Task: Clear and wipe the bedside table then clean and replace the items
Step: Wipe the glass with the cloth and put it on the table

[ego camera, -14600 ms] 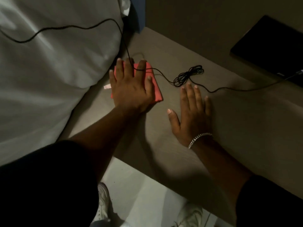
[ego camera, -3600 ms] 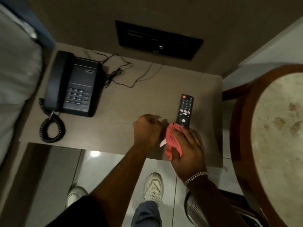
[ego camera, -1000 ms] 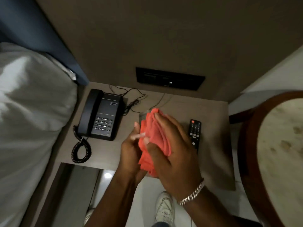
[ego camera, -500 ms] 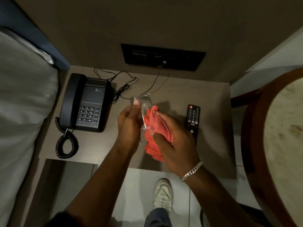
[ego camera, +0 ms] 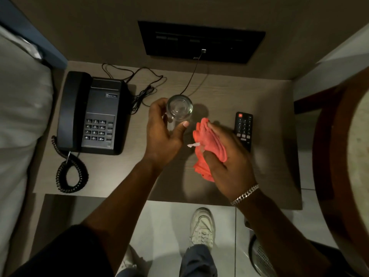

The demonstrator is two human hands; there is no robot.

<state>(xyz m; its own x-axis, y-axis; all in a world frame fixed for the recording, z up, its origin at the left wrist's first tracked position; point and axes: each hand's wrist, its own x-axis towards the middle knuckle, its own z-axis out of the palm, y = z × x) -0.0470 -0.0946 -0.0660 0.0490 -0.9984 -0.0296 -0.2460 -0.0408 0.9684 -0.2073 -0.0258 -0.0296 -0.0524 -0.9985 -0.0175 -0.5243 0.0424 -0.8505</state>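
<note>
Above the middle of the beige bedside table, my left hand grips a clear drinking glass, held upright with its mouth facing the camera. My right hand is closed on a bunched red cloth, a short gap to the right of the glass. A black desk phone with a coiled cord sits on the table's left part. A black remote lies on the right part, partly hidden by my right hand.
A thin black cable runs from the phone to a dark wall panel. A white pillow borders the table's left side. A round wood-rimmed table stands close on the right. My shoe is on the tiled floor below.
The red cloth has come off the glass and moved right with my right hand. My left hand has turned the glass so its mouth faces up.
</note>
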